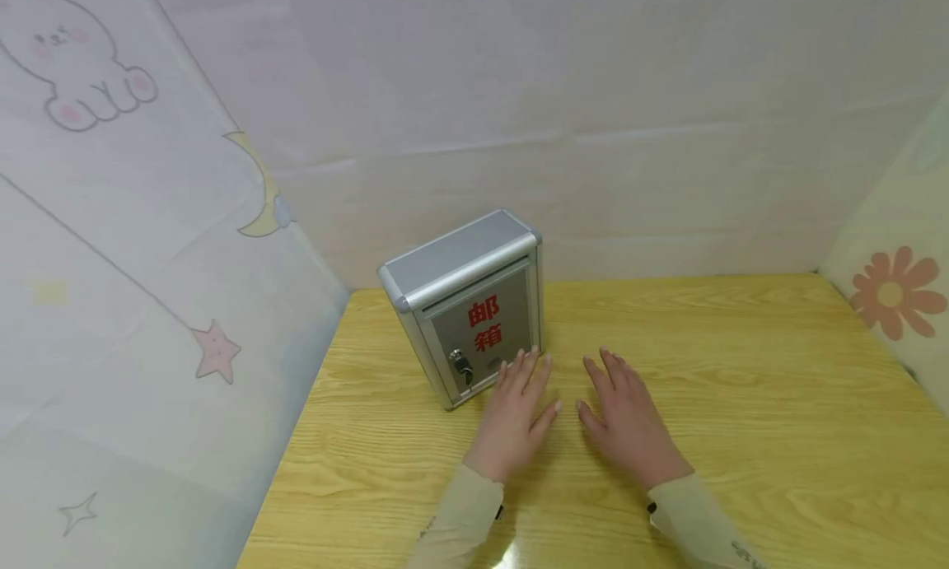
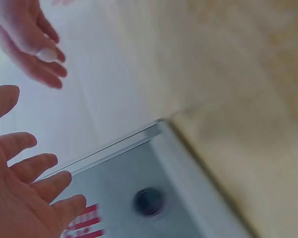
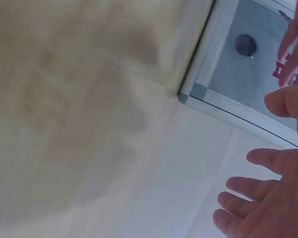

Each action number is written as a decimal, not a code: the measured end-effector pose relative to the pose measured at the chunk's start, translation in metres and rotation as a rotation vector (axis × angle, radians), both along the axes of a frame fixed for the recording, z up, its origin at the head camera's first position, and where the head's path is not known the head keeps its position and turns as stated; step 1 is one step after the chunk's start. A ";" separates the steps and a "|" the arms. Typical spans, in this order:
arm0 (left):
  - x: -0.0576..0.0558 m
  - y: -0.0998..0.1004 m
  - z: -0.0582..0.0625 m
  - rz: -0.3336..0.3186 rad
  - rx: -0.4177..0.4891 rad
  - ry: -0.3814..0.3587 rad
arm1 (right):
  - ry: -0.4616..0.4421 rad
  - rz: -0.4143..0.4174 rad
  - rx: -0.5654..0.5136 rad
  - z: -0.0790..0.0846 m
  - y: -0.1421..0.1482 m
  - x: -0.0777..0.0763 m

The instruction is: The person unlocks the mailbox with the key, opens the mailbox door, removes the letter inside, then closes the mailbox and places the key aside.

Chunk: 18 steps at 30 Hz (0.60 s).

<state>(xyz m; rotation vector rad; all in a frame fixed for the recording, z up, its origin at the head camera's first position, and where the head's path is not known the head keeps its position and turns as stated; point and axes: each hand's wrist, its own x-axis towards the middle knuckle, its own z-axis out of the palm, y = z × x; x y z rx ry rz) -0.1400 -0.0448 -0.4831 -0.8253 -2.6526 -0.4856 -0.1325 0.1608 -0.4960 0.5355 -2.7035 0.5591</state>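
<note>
Before the mailbox (image 1: 455, 310) | left hand (image 1: 510, 425) near its bottom edge; right hand (image 1: 626, 425): both released | tabletop (image 1: 771, 371) spreads rightward

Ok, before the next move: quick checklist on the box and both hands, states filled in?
1. Box upright on table: ok.
2. Door closed: ok, sits flush in its frame.
3. Key at the lock: ok, hanging from it on the front.
4. Lock turned or not: cannot tell from these views.
5. Left hand and right hand empty: ok, fingers spread, nothing held.
6. Left hand clear of the box: cannot tell; its fingertips overlap the box's lower front in the head view, contact unclear.
</note>
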 end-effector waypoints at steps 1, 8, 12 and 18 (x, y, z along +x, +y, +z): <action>0.000 -0.001 0.005 -0.009 0.012 0.016 | 0.011 0.003 -0.002 0.003 0.000 -0.002; 0.001 -0.014 0.050 -0.044 0.048 0.140 | 0.098 0.030 -0.004 0.034 0.003 -0.021; 0.000 -0.024 0.074 -0.053 0.074 0.254 | 0.144 0.040 0.004 0.055 0.003 -0.034; -0.005 -0.047 0.110 -0.059 0.151 0.390 | 0.187 0.057 0.024 0.091 0.001 -0.052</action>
